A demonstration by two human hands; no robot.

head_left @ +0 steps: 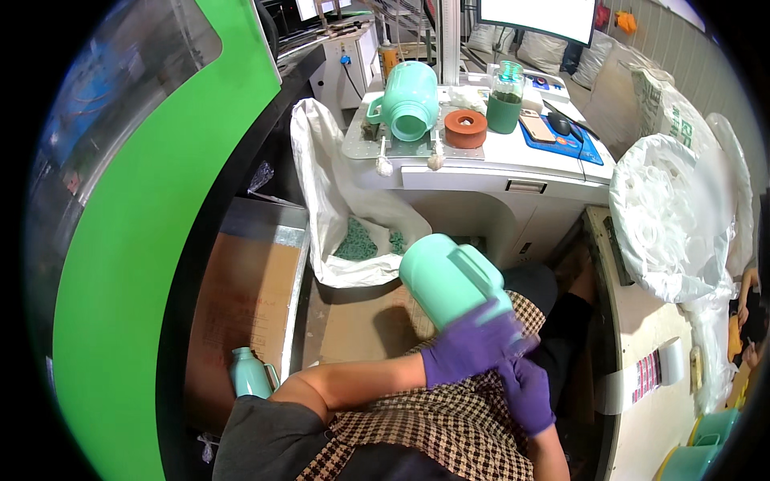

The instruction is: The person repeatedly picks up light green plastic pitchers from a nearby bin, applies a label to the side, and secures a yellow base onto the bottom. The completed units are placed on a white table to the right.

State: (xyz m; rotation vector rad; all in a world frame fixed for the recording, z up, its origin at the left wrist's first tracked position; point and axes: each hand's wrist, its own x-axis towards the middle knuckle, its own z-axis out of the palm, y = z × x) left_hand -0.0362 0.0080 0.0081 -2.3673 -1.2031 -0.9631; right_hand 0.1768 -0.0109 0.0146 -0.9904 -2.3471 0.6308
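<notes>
A mint-green thermos jug shell (pixel 449 276) with a side handle lies tilted above my lap, its base end up and to the left. My left hand (pixel 468 349), in a purple glove, is wrapped round the jug's lower right end. My right hand (pixel 528 397), also gloved in purple, is closed close beside that end. Whatever its fingers hold is hidden, and the jug's mouth is covered by my hands and blurred.
Ahead, a white machine table (pixel 481 175) carries another mint jug (pixel 411 100), an orange-brown tape roll (pixel 465 130), a bottle (pixel 504 104) and a phone (pixel 536 126). Below hangs a white sack (pixel 325 188) with green scraps. At right stand a bag of white rings (pixel 662 208) and a label roll (pixel 670 362).
</notes>
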